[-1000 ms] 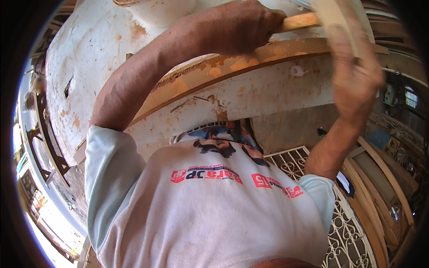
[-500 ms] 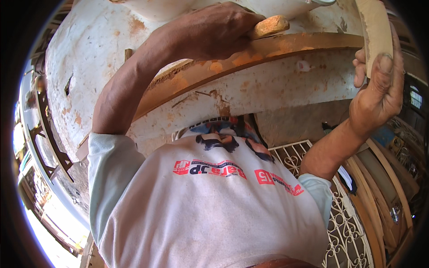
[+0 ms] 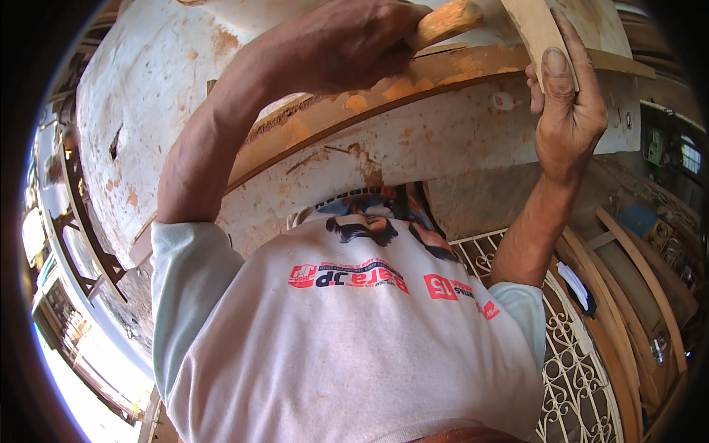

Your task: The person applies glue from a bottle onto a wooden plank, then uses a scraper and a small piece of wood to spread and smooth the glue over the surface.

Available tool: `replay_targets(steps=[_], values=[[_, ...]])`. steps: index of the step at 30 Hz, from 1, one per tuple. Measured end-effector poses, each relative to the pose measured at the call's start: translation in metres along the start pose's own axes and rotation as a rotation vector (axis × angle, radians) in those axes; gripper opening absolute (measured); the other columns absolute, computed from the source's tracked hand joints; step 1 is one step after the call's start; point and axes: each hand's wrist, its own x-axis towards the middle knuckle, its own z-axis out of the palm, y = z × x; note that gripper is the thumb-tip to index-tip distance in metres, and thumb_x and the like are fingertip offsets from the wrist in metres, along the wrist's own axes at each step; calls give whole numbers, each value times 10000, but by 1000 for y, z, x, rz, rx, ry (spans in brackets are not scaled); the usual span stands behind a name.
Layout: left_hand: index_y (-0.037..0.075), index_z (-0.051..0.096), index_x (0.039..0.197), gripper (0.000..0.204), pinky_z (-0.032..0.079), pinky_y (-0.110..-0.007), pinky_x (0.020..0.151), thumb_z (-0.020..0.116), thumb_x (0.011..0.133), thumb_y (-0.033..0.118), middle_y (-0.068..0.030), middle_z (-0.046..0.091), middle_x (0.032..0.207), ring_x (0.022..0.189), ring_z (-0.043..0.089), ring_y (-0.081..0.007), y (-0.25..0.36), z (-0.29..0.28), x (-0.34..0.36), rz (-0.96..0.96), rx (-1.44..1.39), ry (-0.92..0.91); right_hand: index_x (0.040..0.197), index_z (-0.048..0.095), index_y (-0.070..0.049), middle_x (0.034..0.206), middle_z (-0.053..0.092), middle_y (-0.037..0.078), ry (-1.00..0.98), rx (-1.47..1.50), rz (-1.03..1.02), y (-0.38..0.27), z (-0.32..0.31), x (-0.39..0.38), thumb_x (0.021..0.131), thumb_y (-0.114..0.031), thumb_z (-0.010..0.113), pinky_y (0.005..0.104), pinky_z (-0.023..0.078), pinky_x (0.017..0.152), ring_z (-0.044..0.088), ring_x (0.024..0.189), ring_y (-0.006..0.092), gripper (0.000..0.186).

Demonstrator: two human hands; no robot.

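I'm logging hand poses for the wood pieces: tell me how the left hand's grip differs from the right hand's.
The left hand is a closed fist around a short rounded wooden handle; the right hand lies flatter, thumb pressed along a flat pale wood strip. The left hand's back faces the camera; the right hand shows its thumbnail and thumb side. Both are raised overhead against the curved wooden rail.

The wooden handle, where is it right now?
In the head view it sits top centre: the wooden handle sticks out of the left hand, just above the curved wooden rail and left of the right hand.
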Motion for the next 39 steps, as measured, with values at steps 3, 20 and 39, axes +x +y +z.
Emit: replay_targets(steps=[3, 20, 39], values=[[-52, 607, 911, 131, 522, -482, 769, 591, 917, 79, -243, 658, 857, 875, 673, -416, 19, -18, 17, -124, -3, -216, 1394, 624, -10, 888, 715, 108, 30, -48, -82, -8, -8, 3, 1056, -270, 603, 231, 465, 597, 550, 653, 99, 427], [-84, 707, 1002, 462, 530, -504, 838, 556, 1000, 353, -280, 727, 993, 897, 670, -414, 12, -19, 57, -20, 195, -561, 1249, 683, -4, 786, 646, 63, 307, 85, 199, 33, -30, 4, 1090, -357, 563, 244, 473, 589, 552, 631, 94, 405], [-22, 683, 1077, 329, 549, -438, 748, 674, 1005, 298, -154, 704, 823, 780, 688, -306, -21, 24, -9, 145, -183, 61, 1454, 569, 29, 787, 669, 59, 203, 37, -10, 80, 49, -4, 1104, -383, 546, 270, 502, 611, 566, 637, 89, 541]])
